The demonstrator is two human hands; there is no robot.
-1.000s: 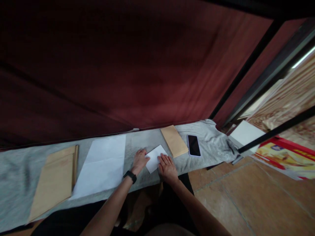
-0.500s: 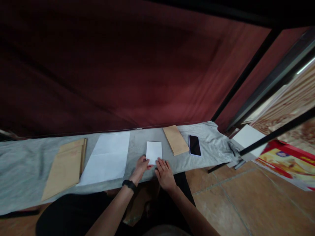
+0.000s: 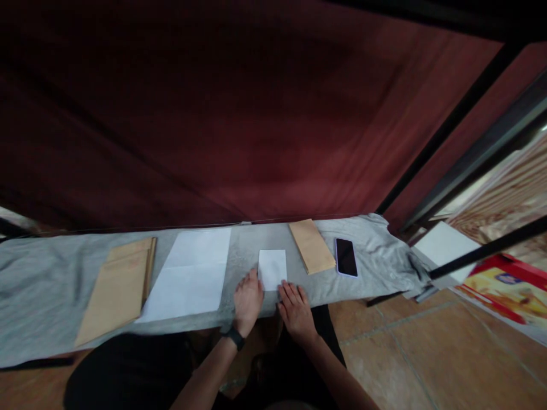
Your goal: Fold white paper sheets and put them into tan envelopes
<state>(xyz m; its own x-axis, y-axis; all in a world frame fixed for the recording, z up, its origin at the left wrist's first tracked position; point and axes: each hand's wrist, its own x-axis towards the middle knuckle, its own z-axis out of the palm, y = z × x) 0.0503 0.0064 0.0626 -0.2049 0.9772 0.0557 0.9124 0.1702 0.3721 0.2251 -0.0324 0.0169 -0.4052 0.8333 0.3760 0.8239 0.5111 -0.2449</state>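
A small folded sheet of white paper [image 3: 272,270] lies flat on the grey cloth in front of me. My left hand [image 3: 248,297], with a black band on its wrist, rests back up at the paper's lower left edge, its fingers laid down and holding nothing. At the lower right corner of the paper, my right hand [image 3: 296,310] lies flat with fingers stretched out, their tips touching it. Just right of the paper is a brown envelope [image 3: 311,246]. A larger creased white sheet [image 3: 192,273] is spread to the left.
Large brown envelopes [image 3: 117,285] lie stacked at the left of the cloth-covered bench [image 3: 47,279]. A phone [image 3: 346,257] sits right of the small envelope. Behind rises a dark red panel [image 3: 256,142]. A red and yellow box [image 3: 508,290] stands at the far right, beyond black bars.
My left hand has turned from gripping the paper's lower left corner to lying back up along its left edge. My right hand stays near the lower right corner. The view has shifted slightly.
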